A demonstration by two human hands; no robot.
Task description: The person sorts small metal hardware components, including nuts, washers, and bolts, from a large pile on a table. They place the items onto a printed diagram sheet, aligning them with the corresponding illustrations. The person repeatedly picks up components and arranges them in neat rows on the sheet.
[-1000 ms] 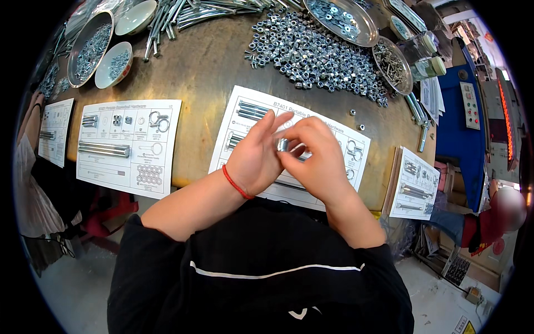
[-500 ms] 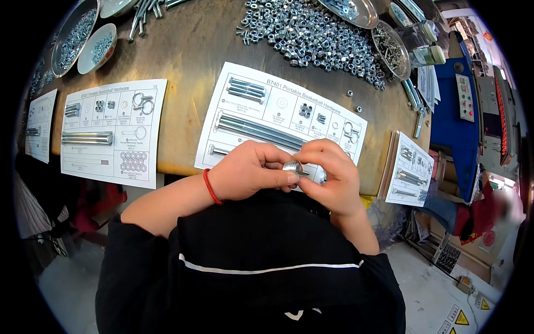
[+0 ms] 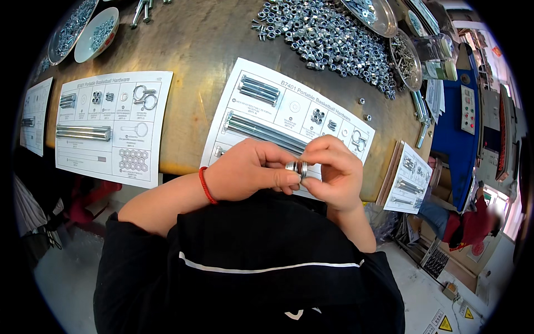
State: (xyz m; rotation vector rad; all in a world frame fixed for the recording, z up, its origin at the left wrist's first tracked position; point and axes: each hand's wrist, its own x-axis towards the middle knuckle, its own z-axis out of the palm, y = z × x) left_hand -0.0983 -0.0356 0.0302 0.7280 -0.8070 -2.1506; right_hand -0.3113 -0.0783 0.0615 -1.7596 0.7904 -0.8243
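Between my two hands is a short stack of silver washers (image 3: 303, 168), just above the near edge of a white hardware sheet (image 3: 245, 72). My left hand (image 3: 245, 170) has thumb and fingers closed on the left side of the stack. From the right, my right hand (image 3: 336, 175) pinches its right side between thumb and fingertips. A narrow darker gap shows between the two silver parts. The sheet carries pictures of hardware and long silver bolts (image 3: 264, 132); my hands cover its lower part.
A heap of nuts (image 3: 334, 47) lies on the worn table (image 3: 189, 53), with two loose nuts (image 3: 364, 109) nearby. Bowls of small hardware (image 3: 97, 36) stand far left. More sheets lie left (image 3: 111, 167) and in a stack at right (image 3: 409, 178). A person (image 3: 473, 222) is at the far right.
My right hand has closed in on the stack, and its fingers now meet the washers beside my left fingertips. The table scene has shifted slightly in view.
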